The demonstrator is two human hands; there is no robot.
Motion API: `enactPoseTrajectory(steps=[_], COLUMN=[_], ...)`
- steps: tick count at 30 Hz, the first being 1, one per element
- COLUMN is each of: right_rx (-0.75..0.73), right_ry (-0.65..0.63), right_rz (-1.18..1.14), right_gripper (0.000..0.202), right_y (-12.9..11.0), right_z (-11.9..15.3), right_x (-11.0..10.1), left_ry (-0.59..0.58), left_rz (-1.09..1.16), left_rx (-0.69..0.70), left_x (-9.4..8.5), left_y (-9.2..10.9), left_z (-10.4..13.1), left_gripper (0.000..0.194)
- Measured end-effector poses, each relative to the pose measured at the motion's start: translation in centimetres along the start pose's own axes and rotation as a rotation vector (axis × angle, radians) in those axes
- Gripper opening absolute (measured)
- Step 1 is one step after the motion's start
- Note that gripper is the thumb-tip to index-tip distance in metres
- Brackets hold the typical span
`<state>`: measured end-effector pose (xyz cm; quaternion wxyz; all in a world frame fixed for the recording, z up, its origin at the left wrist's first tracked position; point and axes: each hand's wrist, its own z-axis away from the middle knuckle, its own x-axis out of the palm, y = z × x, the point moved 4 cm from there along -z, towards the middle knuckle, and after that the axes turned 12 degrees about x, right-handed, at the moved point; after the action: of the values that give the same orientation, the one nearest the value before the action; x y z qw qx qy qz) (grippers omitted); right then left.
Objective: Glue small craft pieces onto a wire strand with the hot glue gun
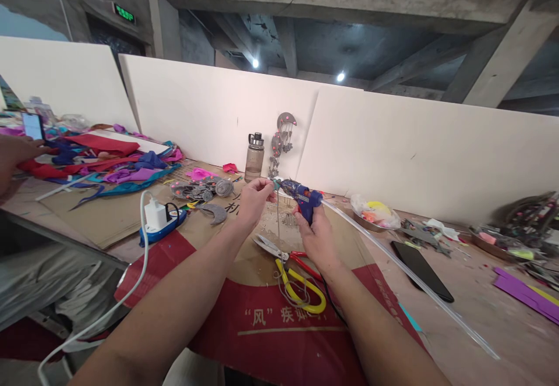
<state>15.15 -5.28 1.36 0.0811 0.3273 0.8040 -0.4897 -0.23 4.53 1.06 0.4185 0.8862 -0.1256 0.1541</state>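
Observation:
My left hand is closed in a pinch at the glue gun's tip. From its fingertips a thin grey cord hangs down toward the scissors; anything else between the fingers is too small to make out. My right hand is wrapped round the handle of a blue hot glue gun, its nozzle pointing left at my left fingers. A long clear glue stick trails from the gun's back to the lower right. Below my hands, scissors with yellow and red handles lie on the cardboard, loops of cord over them.
A water bottle and a grey moon-shaped hanging ornament stand by the white board. Grey felt pieces, a power strip and a black phone lie around. Another person's hand is at far left, near coloured fabric.

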Motion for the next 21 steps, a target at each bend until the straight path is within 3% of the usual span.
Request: enactPoseTrajectory(steps=[14,21], right_rx=[0.014,0.001], right_ry=[-0.004,0.001], right_rz=[0.027,-0.022], right_gripper=[0.03,0.029], right_y=[0.14,-0.19], right_z=[0.04,0.0], right_x=[0.17,-0.05], left_ry=[0.001,-0.001], left_rz=[0.0,0.01], left_rx=[0.009,-0.012], left_x=[0.0,0.04], left_y=[0.13,0.02], left_z=[0.06,0.03], left_gripper=[0.012,0.019])
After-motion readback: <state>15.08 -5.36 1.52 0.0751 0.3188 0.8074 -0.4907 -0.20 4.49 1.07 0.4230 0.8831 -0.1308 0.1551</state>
